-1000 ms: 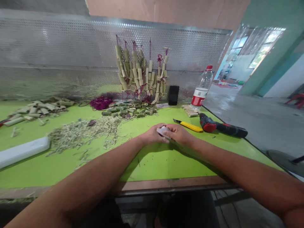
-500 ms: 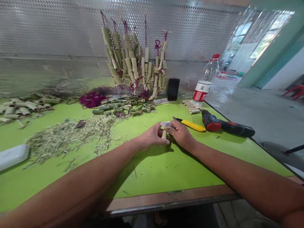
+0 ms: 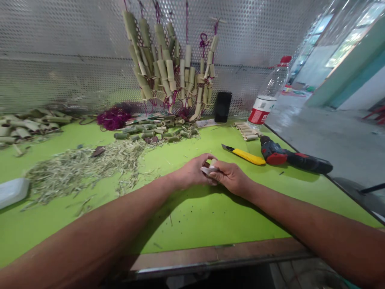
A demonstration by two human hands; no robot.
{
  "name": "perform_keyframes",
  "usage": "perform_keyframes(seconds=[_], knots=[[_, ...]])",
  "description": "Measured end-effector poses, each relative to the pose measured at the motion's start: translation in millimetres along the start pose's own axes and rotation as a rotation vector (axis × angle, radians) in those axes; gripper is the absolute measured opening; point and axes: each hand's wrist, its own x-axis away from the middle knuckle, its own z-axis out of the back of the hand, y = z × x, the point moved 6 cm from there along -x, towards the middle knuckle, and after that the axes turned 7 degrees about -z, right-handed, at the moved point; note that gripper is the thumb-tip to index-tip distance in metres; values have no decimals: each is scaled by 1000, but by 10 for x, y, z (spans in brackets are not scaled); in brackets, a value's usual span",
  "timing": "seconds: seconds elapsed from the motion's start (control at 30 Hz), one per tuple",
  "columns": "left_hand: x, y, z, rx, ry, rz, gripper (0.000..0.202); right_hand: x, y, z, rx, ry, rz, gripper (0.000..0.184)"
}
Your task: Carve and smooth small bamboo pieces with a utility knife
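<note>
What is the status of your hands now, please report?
Left hand and right hand together on short bamboo tube and folded white piece. Yellow utility knife beyond right hand, not touching.

The left hand (image 3: pixel 192 172) and right hand (image 3: pixel 231 179) close together — their fingers hide most of a small bamboo tube (image 3: pixel 213 162) and a white scrap (image 3: pixel 206 171), its material unclear. The top edge cuts off the hanging bamboo bunch (image 3: pixel 162 60), the left edge a white block (image 3: pixel 12 192) — and the bottle label (image 3: pixel 258 116) is too small to read.
</note>
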Motion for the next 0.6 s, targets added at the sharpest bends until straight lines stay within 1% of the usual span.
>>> perform_keyframes(seconds=[0.03, 0.1, 0.13, 0.17, 0.23, 0.27, 0.3, 0.37, 0.4, 0.43, 0.47, 0.53, 0.57, 0.6], knots=[[0, -11, 2, -3, 3, 15, 64, 1, 7, 18, 8, 24, -12, 31], [-1, -39, 5, -10, 13, 47, 61, 2, 27, 85, 26, 131, -44, 33], [-4, -46, 5, -11, 15, 49, 60, 4, 29, 102, 26, 161, -49, 34], [-7, -45, 2, -11, 15, 37, 61, 4, 22, 96, 19, 153, -42, 35], [-14, -31, -5, 3, 11, -1, 63, 2, -2, 25, -1, 38, -15, 35], [-16, -29, -8, 13, 10, -8, 64, 1, -8, 4, -3, 1, -12, 34], [-17, -33, -8, 21, 11, -1, 64, -3, -5, 6, 4, 3, -22, 33], [-13, -52, -4, 29, 15, 39, 61, -11, 7, 80, 19, 120, -50, 34], [-10, -58, -3, 35, 13, 54, 59, -12, 8, 105, 18, 161, -56, 34], [-8, -58, -3, 42, 8, 58, 59, -13, 2, 109, 15, 171, -53, 35], [-7, -51, -4, 48, 1, 48, 61, -15, -12, 78, 9, 127, -39, 34], [-10, -37, -3, 59, -4, 12, 64, -14, -35, -8, 10, -2, -17, 32], [-13, -38, -2, 56, -2, -1, 62, -13, -39, -30, 22, -35, -14, 32], [-17, -49, 2, 48, 5, -2, 60, -16, -28, -2, 30, 12, -33, 32]])
